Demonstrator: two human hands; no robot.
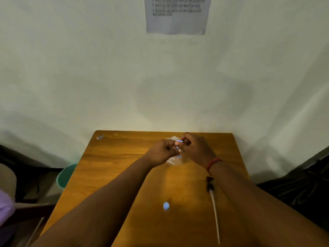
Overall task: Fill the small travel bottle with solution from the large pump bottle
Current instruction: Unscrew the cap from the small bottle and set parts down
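Both hands meet at the far middle of the wooden table (110, 168). My left hand (160, 152) and my right hand (195, 148) pinch a small clear item with blue parts, which looks like the small travel bottle (179, 142); it is blurred and mostly hidden by fingers. Directly under and behind the hands stands the large clear bottle (175, 160) with a small label. Its pump head with a long white dip tube (214, 207) lies loose on the table under my right forearm. A small blue-topped piece (166, 206), a cap or a small bottle, stands between my forearms.
A white wall rises right behind the table, with a printed sheet (177, 15) taped high up. A teal tub (65, 175) sits on the floor left of the table. A small shiny scrap (99, 137) lies at the far left corner. Dark clutter flanks both sides.
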